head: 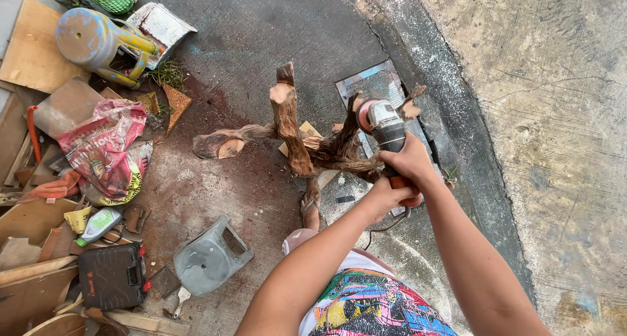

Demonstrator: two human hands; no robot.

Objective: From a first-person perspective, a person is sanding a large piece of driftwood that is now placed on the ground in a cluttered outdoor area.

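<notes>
A gnarled, reddish-brown piece of branching driftwood [290, 124] stands on the concrete in the middle of the view. Both my hands grip an angle grinder [385, 130] with a grey head and orange body. My right hand [408, 160] wraps the body near the head. My left hand [385, 195] holds the rear of the handle. The grinder's disc touches a right-hand branch of the wood. My sandalled foot [311, 208] rests at the base of the wood. The grinder's cord trails down below my hands.
A grey plastic stool [209, 257] lies tipped at lower left beside a black tool case [111, 277]. Further left are a red sack [104, 150], wood scraps and a green bottle [98, 225]. A blue and yellow stool [98, 42] lies at top left. A metal plate [375, 84] lies under the wood.
</notes>
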